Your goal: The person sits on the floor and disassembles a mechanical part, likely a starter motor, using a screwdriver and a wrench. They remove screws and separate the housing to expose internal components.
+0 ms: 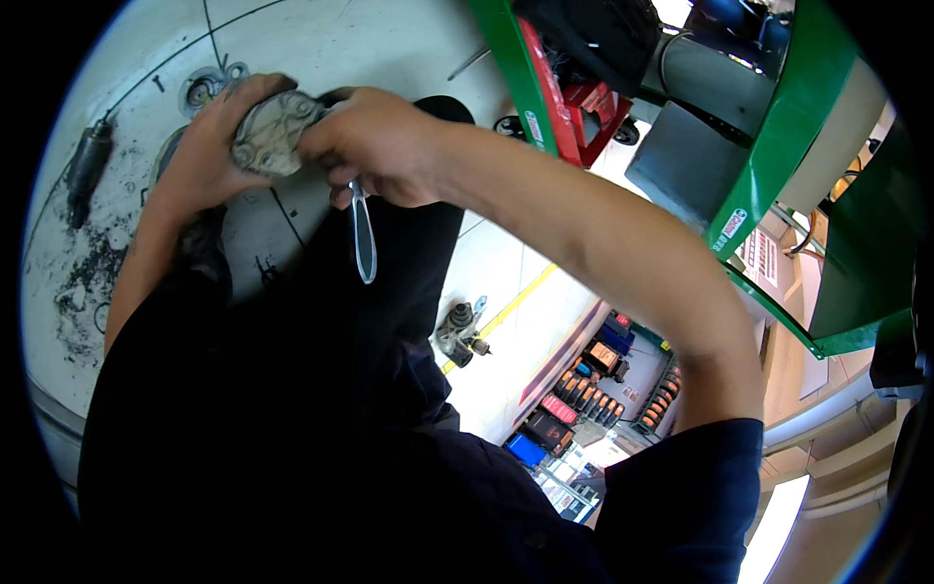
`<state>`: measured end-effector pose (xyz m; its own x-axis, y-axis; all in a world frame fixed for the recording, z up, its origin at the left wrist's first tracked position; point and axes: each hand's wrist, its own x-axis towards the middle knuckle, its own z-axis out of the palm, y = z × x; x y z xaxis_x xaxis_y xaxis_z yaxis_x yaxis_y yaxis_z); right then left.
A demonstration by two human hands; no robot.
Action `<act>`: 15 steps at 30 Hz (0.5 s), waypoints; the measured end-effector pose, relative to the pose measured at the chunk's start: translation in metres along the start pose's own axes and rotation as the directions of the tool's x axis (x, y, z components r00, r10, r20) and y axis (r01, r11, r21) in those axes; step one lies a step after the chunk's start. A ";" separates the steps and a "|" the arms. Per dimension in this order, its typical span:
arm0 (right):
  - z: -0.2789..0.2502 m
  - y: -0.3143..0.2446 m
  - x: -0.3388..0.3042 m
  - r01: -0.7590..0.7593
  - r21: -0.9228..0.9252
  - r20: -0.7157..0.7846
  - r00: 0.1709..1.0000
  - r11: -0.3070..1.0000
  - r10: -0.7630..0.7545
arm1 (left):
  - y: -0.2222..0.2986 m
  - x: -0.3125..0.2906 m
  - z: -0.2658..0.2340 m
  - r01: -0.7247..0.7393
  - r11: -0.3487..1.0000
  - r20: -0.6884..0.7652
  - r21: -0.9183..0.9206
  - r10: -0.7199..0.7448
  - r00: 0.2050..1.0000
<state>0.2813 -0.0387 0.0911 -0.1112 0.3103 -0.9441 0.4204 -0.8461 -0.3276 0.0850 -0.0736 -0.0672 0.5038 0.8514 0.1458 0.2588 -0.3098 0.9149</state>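
Above the white floor, my left hand (206,146) is wrapped round the side of a cast metal housing (277,131), grey and uneven with bolt bosses. My right hand (375,146) is closed at the housing's right side, gripping a hand tool (364,238). Only the tool's flat handle shows, dark grey with a shiny metal rim, hanging down below the fingers. The tool's other end is hidden by the hand. Just beyond my left hand, a round metal part (201,90) with a centre hole lies on the floor.
A black cylindrical corded tool (89,170) lies at left near black grime (92,282). A metal assembly (459,333) sits beside a yellow floor line (520,304). At the upper right stand a green frame (803,107) and a red cart (589,117).
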 end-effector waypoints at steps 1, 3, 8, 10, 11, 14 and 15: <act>0.000 0.003 0.002 0.047 -0.124 0.022 0.999 0.991 -0.045 | 0.001 0.000 0.000 -0.008 0.999 0.014 -0.046 0.008 1.000; -0.006 0.004 0.006 0.106 -0.400 0.037 0.994 0.911 -0.100 | 0.002 0.000 0.001 -0.056 0.993 -0.016 -0.107 0.054 0.998; -0.015 0.003 0.009 0.332 -0.892 0.194 0.895 0.308 -0.401 | 0.001 0.005 0.003 -0.136 0.988 0.009 -0.068 0.137 0.991; -0.017 0.006 0.004 0.175 -0.984 0.159 0.948 0.033 -0.277 | 0.002 0.006 0.006 -0.190 0.982 0.046 -0.024 0.191 0.981; -0.016 0.009 0.001 0.162 -0.986 0.147 0.953 0.035 -0.263 | 0.002 0.007 0.008 -0.191 0.982 0.063 -0.001 0.191 0.980; -0.011 0.019 -0.001 0.105 -0.956 0.038 0.970 0.274 -0.239 | 0.003 0.006 0.010 -0.204 0.979 0.099 0.028 0.201 0.975; -0.006 0.022 0.000 0.073 -0.871 -0.044 0.973 0.486 -0.225 | 0.003 0.006 0.010 -0.210 0.978 0.096 0.012 0.208 0.973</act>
<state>0.2965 -0.0548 0.0842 -0.1633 0.5118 -0.8435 0.9804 -0.0114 -0.1968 0.0973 -0.0738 -0.0677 0.6236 0.7236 0.2957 0.1571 -0.4866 0.8594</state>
